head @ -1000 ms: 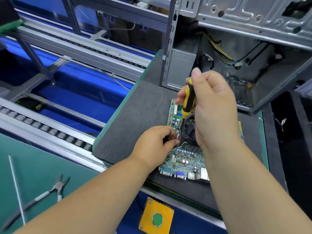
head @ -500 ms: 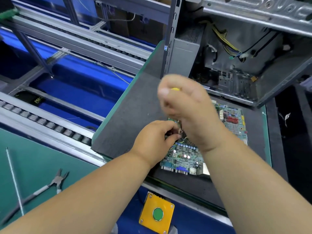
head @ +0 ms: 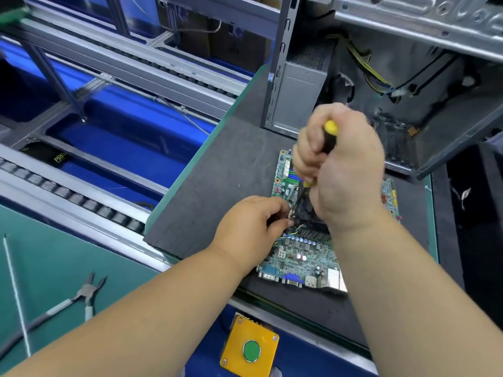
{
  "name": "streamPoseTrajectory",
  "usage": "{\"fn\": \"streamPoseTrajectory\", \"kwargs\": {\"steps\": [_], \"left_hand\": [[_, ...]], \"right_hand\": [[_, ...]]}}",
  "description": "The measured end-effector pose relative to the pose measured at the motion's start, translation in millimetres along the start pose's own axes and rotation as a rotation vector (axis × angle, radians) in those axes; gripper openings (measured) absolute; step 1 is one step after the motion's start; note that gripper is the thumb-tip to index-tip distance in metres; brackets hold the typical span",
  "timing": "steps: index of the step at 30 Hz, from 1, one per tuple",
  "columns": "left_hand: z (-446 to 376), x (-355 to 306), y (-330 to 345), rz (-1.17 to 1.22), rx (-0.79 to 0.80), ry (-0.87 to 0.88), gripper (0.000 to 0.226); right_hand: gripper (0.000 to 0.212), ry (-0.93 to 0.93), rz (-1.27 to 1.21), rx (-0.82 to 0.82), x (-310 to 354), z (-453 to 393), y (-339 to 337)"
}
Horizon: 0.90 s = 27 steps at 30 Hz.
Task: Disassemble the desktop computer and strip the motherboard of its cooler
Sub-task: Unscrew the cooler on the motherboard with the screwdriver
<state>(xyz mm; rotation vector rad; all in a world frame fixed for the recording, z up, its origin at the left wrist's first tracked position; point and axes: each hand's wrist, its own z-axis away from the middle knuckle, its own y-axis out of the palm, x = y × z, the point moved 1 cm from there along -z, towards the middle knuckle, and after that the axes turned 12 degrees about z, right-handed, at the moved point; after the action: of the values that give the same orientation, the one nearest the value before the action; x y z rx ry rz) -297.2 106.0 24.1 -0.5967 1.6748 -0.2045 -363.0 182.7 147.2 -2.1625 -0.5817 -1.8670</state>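
Note:
A green motherboard (head: 302, 254) lies flat on the dark mat (head: 217, 180), its port side toward me. The black cooler (head: 309, 216) sits in its middle, mostly hidden behind my right hand. My right hand (head: 343, 170) grips a yellow and black screwdriver (head: 328, 137) upright, its shaft pointing down at the cooler's near left corner. My left hand (head: 253, 224) pinches something small at that same corner, right by the screwdriver tip; what it pinches is too small to name. The emptied metal computer case (head: 408, 77) stands open behind the board.
Side cutters (head: 84, 295) and a thin white rod (head: 15, 289) lie on the green bench at the lower left. A yellow box with a green button (head: 250, 349) sits at the bench's front edge. Roller conveyor rails (head: 68, 194) and blue bins run along the left.
My right hand shifted its hold on the screwdriver handle, blurring half a second ago, and now grips it in a fist. My left hand stayed at the cooler's corner. The view moved slightly.

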Motion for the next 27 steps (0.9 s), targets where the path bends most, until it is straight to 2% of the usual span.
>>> {"fn": "streamPoseTrajectory", "kwargs": {"steps": [2,5,8,11,14,15,17,20,22,24,27], "left_hand": [[0.7,-1.3,0.4,0.009,0.029,-0.013,0.006],[1.0,-6.8,-2.7,0.047,0.026,-0.013,0.027],[0.4,-9.9,-2.9,0.029,0.028,0.009,0.03],[0.6,-4.4,-0.1,-0.032,0.075,-0.013,0.006],[1.5,-11.8,-2.2,-0.031,0.026,0.05,0.02],[1.4,-15.8,-2.8,-0.043,-0.002,0.098,0.022],[2.2,-17.5,-1.8,-0.106,-0.026,0.174,0.021],[1.0,-10.1,3.0,-0.194,-0.01,0.159,0.014],[0.8,-7.9,2.0,-0.179,-0.023,0.154,0.011],[1.6,-9.8,1.7,-0.139,-0.046,0.156,0.013],[0.4,-9.8,1.2,-0.108,-0.08,0.173,0.014]], "right_hand": [[0.028,0.053,0.064,0.144,3.7,-5.1,3.4],[0.027,0.002,0.231,0.2,-2.0,9.6,9.0],[0.017,-0.064,0.282,0.057,-2.4,20.9,4.6],[0.022,-0.027,0.249,-0.143,1.2,15.9,-3.3],[0.031,-0.086,0.267,-0.22,-0.5,19.0,2.0],[0.035,-0.125,0.247,-0.206,-2.3,21.2,4.3],[0.038,-0.122,0.151,-0.066,-3.6,18.8,7.1],[0.041,0.065,0.047,0.253,0.8,0.0,6.5],[0.039,0.121,0.014,0.351,2.4,-6.8,0.9],[0.031,0.081,0.02,0.345,0.5,-3.7,-4.9],[0.024,-0.03,0.158,0.163,-3.0,5.4,-11.9]]}}
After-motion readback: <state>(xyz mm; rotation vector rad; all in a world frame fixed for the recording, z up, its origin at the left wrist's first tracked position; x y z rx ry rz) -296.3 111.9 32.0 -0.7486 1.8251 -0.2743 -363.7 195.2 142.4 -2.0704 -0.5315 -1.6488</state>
